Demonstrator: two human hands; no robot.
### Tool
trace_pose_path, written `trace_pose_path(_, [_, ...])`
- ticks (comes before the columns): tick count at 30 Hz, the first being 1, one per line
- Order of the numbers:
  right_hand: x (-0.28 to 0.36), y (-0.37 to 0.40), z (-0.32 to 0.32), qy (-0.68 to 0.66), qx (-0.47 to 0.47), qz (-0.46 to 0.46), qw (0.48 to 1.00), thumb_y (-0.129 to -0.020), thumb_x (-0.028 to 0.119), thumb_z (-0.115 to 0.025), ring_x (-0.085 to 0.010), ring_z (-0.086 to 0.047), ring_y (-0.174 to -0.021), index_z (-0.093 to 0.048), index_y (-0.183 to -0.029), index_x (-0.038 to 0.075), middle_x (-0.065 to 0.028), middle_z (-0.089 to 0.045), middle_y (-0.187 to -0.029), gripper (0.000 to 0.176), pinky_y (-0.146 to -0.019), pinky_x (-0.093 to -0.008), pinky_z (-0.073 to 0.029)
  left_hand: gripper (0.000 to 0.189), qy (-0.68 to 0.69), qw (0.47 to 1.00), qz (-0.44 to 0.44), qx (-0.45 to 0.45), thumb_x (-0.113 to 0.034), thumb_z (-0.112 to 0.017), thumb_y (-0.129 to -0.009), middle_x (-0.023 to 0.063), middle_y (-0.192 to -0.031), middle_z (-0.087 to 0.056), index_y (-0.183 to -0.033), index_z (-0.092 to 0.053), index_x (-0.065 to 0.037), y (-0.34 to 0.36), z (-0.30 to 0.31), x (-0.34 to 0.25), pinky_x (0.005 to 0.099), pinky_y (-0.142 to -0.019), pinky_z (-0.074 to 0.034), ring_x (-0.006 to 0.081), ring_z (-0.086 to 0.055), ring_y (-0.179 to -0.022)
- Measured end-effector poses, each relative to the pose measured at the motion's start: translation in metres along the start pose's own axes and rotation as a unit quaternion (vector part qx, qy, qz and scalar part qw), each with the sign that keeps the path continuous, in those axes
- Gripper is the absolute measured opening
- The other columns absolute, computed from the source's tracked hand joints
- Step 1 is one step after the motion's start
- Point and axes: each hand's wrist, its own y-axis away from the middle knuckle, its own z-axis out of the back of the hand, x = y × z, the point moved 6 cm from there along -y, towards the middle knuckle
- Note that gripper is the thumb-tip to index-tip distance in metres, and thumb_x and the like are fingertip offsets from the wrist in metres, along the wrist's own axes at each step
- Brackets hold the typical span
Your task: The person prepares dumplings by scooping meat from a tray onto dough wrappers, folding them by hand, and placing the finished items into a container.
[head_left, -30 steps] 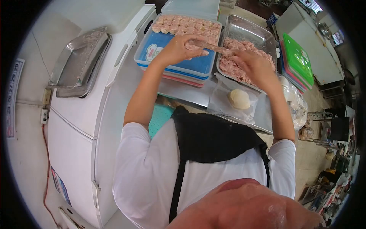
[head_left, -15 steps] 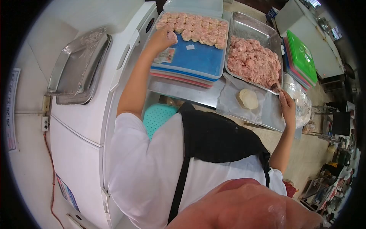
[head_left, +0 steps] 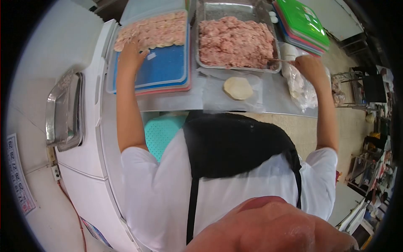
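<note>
My left hand (head_left: 131, 55) reaches over the filled dumplings (head_left: 161, 30), which sit packed in rows on a blue tray (head_left: 166, 67). Its fingertips touch the near left of the rows, with the thumb spread apart. In my right hand (head_left: 310, 68) is a thin-handled utensil (head_left: 286, 61); its dark end rests against the ground meat (head_left: 235, 42), so its exact kind is hidden. The meat fills much of a metal pan (head_left: 237, 68). Before me, a stack of round dough wrappers (head_left: 238, 88) lies on a clear plastic sheet (head_left: 213, 90).
Stacked coloured lids or trays, green on top (head_left: 303, 21), stand at the right beside a plastic-wrapped bundle (head_left: 300, 90). A white freezer (head_left: 86, 155) flanks my left, with metal pans (head_left: 65, 111) beyond it. A turquoise perforated stool (head_left: 161, 134) is under the table edge.
My left hand, which held a dumpling above the tray, now lies at the rows with fingers extended. My right hand still grips the utensil at the pan's near right corner. The camera view has shifted.
</note>
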Motion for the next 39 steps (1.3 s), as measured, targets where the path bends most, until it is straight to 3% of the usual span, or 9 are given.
trace_pose_path(2, [-0.025, -0.018, -0.003, 0.048, -0.048, 0.040, 0.997, -0.084, 0.029, -0.058, -0.0310, -0.063, -0.074, -0.065, -0.074, 0.006, -0.0136, -0.064, -0.073, 0.025, -0.062, -0.0426, -0.049, 0.052, 0.062, 0.996, -0.032, -0.062, -0.017, -0.069, -0.078, 0.0183, -0.124, -0.055, -0.126, -0.052, -0.008, 0.018, 0.011, -0.063, 0.0386, -0.096, -0.042, 0.0338, -0.052, -0.114])
trace_pose_path(4, [-0.033, -0.044, -0.011, 0.092, -0.112, 0.062, 0.987, -0.080, 0.021, -0.057, -0.0293, -0.064, -0.068, -0.065, -0.068, 0.007, -0.0123, -0.064, -0.070, 0.020, -0.057, -0.0420, -0.050, 0.035, 0.314, 0.948, -0.020, 0.047, -0.019, -0.066, -0.081, 0.0137, -0.119, -0.059, -0.114, -0.060, -0.008, 0.035, -0.009, -0.133, 0.0365, -0.092, -0.043, 0.0302, -0.055, -0.110])
trace_pose_path(8, [0.001, -0.066, -0.065, 0.030, -0.222, 0.257, 0.940, -0.071, 0.010, -0.057, -0.0272, -0.065, -0.062, -0.067, -0.066, 0.008, -0.0117, -0.065, -0.068, 0.011, -0.053, -0.0389, -0.051, 0.034, 0.290, 0.926, -0.109, 0.214, -0.018, -0.071, -0.074, 0.0143, -0.100, -0.060, -0.105, -0.061, -0.008, 0.076, -0.128, -0.218, 0.0387, -0.089, -0.044, 0.0307, -0.056, -0.100])
trace_pose_path(11, [0.018, -0.059, -0.079, 0.054, -0.145, 0.250, 0.956, -0.067, 0.009, -0.058, -0.0271, -0.065, -0.062, -0.067, -0.065, 0.007, -0.0118, -0.064, -0.066, 0.009, -0.052, -0.0374, -0.050, 0.030, 0.235, 0.954, -0.132, 0.129, -0.019, -0.072, -0.073, 0.0152, -0.106, -0.055, -0.099, -0.063, -0.008, 0.103, -0.158, -0.254, 0.0386, -0.090, -0.042, 0.0330, -0.053, -0.102])
trace_pose_path(22, [0.000, -0.023, -0.101, -0.045, -0.062, 0.303, 0.950, -0.079, 0.010, -0.053, -0.0294, -0.063, -0.074, -0.064, -0.079, 0.005, -0.0126, -0.062, -0.074, 0.012, -0.067, -0.0392, -0.050, 0.044, 0.066, 0.996, 0.028, 0.051, -0.026, -0.073, -0.069, 0.0168, -0.106, -0.056, -0.108, -0.062, -0.008, 0.111, -0.165, -0.254, 0.0444, -0.089, -0.043, 0.0363, -0.053, -0.101])
trace_pose_path(25, [-0.008, -0.032, -0.095, -0.102, -0.050, 0.306, 0.945, -0.084, 0.014, -0.054, -0.0314, -0.062, -0.077, -0.065, -0.087, 0.004, -0.0131, -0.062, -0.081, 0.015, -0.071, -0.0406, -0.049, 0.052, -0.005, 0.990, 0.073, 0.117, -0.029, -0.074, -0.067, 0.0153, -0.105, -0.056, -0.111, -0.060, -0.007, 0.100, -0.166, -0.272, 0.0438, -0.087, -0.044, 0.0358, -0.053, -0.100])
trace_pose_path(31, [0.008, -0.022, -0.044, -0.307, -0.153, 0.367, 0.865, -0.085, 0.019, -0.058, -0.0295, -0.059, -0.085, -0.067, -0.089, 0.004, -0.0125, -0.061, -0.089, 0.018, -0.073, -0.0393, -0.049, 0.042, 0.097, 0.991, 0.001, 0.094, -0.021, -0.071, -0.071, 0.0136, -0.107, -0.061, -0.111, -0.062, -0.009, 0.111, -0.167, -0.240, 0.0386, -0.087, -0.046, 0.0302, -0.057, -0.104])
trace_pose_path(34, [0.039, -0.012, -0.060, -0.419, -0.068, 0.413, 0.806, -0.086, 0.019, -0.059, -0.0310, -0.059, -0.084, -0.067, -0.093, 0.003, -0.0133, -0.061, -0.087, 0.019, -0.072, -0.0385, -0.048, 0.030, 0.285, 0.943, 0.113, 0.127, -0.021, -0.069, -0.078, 0.0172, -0.104, -0.063, -0.101, -0.066, -0.002, 0.119, -0.183, -0.201, 0.0356, -0.081, -0.048, 0.0295, -0.059, -0.101])
trace_pose_path(39, [0.075, -0.020, -0.083, -0.501, -0.014, 0.405, 0.765, -0.087, 0.021, -0.060, -0.0302, -0.059, -0.083, -0.065, -0.104, 0.001, -0.0147, -0.062, -0.092, 0.026, -0.074, -0.0363, -0.048, 0.033, 0.698, 0.631, 0.335, 0.052, -0.013, -0.060, -0.088, 0.0147, -0.112, -0.062, -0.115, -0.056, 0.005, 0.147, -0.208, -0.156, 0.0339, -0.086, -0.049, 0.0230, -0.058, -0.107])
